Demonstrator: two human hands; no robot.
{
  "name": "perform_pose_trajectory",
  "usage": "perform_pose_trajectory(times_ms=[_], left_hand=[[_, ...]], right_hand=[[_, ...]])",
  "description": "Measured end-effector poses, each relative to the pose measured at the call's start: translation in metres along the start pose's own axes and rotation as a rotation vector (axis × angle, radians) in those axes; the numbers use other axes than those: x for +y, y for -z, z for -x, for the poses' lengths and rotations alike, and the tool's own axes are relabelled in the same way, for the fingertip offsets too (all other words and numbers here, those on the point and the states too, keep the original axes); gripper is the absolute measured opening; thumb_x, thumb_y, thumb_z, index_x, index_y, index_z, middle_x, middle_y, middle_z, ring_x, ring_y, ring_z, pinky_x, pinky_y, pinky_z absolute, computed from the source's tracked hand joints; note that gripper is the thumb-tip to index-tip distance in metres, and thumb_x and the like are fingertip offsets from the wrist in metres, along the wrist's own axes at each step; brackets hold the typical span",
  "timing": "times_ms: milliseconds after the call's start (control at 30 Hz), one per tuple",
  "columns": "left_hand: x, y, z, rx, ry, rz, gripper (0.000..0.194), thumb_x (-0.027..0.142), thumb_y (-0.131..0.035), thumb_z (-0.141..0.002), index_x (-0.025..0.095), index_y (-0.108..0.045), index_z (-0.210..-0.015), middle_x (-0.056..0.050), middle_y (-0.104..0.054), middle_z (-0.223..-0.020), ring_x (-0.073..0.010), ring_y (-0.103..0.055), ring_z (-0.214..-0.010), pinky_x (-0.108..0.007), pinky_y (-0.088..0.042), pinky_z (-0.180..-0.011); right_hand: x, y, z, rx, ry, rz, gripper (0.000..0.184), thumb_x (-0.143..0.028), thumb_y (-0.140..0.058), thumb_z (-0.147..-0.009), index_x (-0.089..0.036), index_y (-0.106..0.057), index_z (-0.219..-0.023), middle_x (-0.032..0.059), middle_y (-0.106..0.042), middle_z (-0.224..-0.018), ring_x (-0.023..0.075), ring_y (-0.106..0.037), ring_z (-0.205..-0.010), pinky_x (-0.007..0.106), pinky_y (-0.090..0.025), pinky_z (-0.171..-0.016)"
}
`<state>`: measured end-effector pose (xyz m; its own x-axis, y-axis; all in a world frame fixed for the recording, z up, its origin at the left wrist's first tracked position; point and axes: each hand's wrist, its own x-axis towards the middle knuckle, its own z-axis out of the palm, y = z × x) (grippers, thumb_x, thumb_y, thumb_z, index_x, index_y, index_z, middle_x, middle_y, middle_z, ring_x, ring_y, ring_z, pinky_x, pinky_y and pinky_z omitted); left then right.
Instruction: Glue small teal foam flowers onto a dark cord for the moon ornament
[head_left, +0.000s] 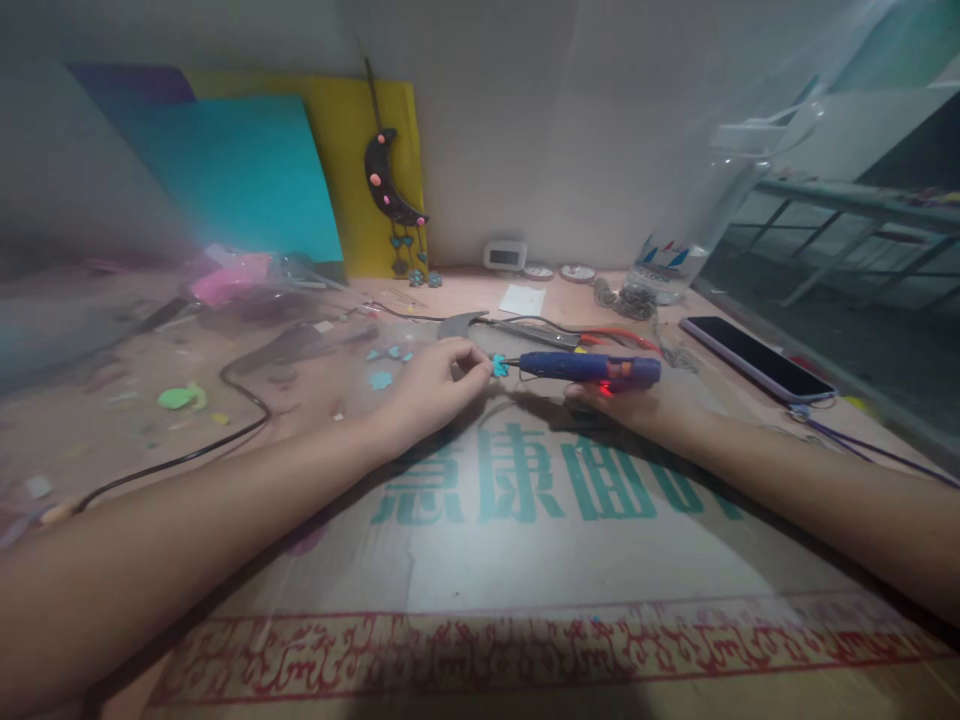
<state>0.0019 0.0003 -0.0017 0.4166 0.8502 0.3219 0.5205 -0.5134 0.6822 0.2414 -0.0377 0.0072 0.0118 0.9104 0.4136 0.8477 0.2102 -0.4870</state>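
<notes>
Between thumb and fingertips, my left hand (pixel 442 385) pinches a small teal flower-shaped piece (pixel 499 366). My right hand (pixel 622 400) is wrapped round a blue hot glue gun (pixel 570 368), which lies level and points left. A small red light glows on its underside. The metal nozzle meets the flower piece or comes very close; I cannot tell whether they touch. Left of my left hand, another pale blue flower (pixel 380 381) and several small blue pieces (pixel 390 354) lie on the table.
Behind my hands lie pliers (pixel 540 332) with red handles and a dark cable (pixel 247 405). A phone (pixel 757 358) rests at right, near a clear bottle (pixel 675 230). A black moon ornament (pixel 386 185) hangs before a yellow sheet (pixel 337 130). Pink-wrapped material (pixel 232 280) sits at left.
</notes>
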Motion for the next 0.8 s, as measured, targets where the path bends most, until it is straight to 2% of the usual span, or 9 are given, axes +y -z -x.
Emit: perform_pose_trajectory(times_ms=[233, 400, 467, 600, 800], left_hand=[[0.002, 0.002, 0.0, 0.01, 0.026, -0.001, 0.019, 0.028, -0.05, -0.085, 0.018, -0.059, -0.071, -0.001, -0.065, -0.079, -0.0184, -0.06, -0.08, -0.03, -0.042, -0.073], [0.005, 0.003, 0.0, 0.024, 0.052, 0.006, 0.018, 0.026, -0.05, -0.084, 0.018, -0.059, -0.07, -0.002, -0.067, -0.079, -0.0187, -0.06, -0.079, -0.03, -0.043, -0.073], [0.006, 0.003, 0.0, 0.028, 0.061, 0.006, 0.018, 0.027, -0.05, -0.084, 0.018, -0.059, -0.071, -0.002, -0.067, -0.079, -0.0187, -0.06, -0.078, -0.03, -0.043, -0.073], [0.006, 0.004, 0.0, 0.021, 0.069, 0.009, 0.018, 0.027, -0.051, -0.085, 0.018, -0.06, -0.073, -0.001, -0.067, -0.078, -0.0182, -0.06, -0.078, -0.029, -0.043, -0.072], [0.003, 0.002, 0.0, 0.012, 0.061, 0.027, 0.018, 0.029, -0.051, -0.085, 0.018, -0.06, -0.073, -0.001, -0.066, -0.078, -0.0179, -0.06, -0.079, -0.028, -0.042, -0.073]], right_hand=[[0.001, 0.001, -0.001, -0.012, -0.02, 0.055, 0.016, -0.032, -0.076, -0.063, -0.023, -0.063, -0.068, 0.0025, -0.067, -0.069, 0.0246, -0.067, -0.07, 0.035, -0.056, -0.062], [0.007, -0.002, 0.0, 0.017, 0.017, 0.054, 0.02, -0.036, -0.077, -0.062, -0.023, -0.065, -0.071, 0.0034, -0.069, -0.072, 0.0261, -0.068, -0.071, 0.036, -0.056, -0.06], [0.009, -0.004, 0.0, 0.043, 0.036, 0.063, 0.023, -0.04, -0.078, -0.062, -0.024, -0.064, -0.07, 0.0031, -0.068, -0.069, 0.0258, -0.068, -0.069, 0.035, -0.056, -0.058], [0.011, -0.004, 0.0, 0.014, 0.069, 0.05, 0.025, -0.045, -0.076, -0.065, -0.025, -0.06, -0.066, 0.0015, -0.063, -0.061, 0.0241, -0.066, -0.064, 0.034, -0.055, -0.055], [0.011, -0.001, -0.001, -0.046, 0.104, 0.058, 0.021, -0.038, -0.073, -0.068, -0.025, -0.058, -0.061, 0.0013, -0.06, -0.059, 0.0242, -0.064, -0.06, 0.037, -0.054, -0.054]])
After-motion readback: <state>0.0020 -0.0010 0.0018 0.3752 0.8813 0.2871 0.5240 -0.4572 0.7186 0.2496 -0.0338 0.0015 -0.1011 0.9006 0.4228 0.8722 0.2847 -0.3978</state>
